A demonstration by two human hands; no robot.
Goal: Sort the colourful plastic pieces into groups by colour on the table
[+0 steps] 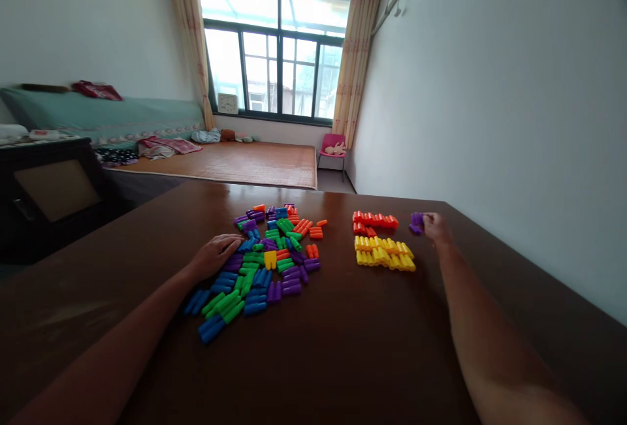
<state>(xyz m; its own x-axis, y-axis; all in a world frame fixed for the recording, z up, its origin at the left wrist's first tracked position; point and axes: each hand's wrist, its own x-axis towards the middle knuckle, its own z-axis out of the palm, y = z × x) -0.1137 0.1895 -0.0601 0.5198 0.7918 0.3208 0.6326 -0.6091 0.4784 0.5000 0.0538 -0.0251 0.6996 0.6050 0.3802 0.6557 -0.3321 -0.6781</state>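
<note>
A dark-framed window point(280, 36) stands between patterned curtains point(355, 53), with a pale square clock point(228, 104) at its lower left corner; below lies a bed point(245, 160) with rumpled cloths point(169, 146) on it, a pale soft toy point(336, 149) sits on a pink chair point(330, 140), and a dark cabinet point(98, 180) stands far left

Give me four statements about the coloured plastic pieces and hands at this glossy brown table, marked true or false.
1. The right hand touches purple plastic tube-shaped pieces. True.
2. The left hand lies beyond the far edge of the multicoloured pile of plastic pieces. False: it lies at the pile's left side.
3. The yellow plastic rows lie nearer the camera than the orange-red plastic rows. True.
4. The pile contains no yellow. False: a yellow piece shows in it.
</note>
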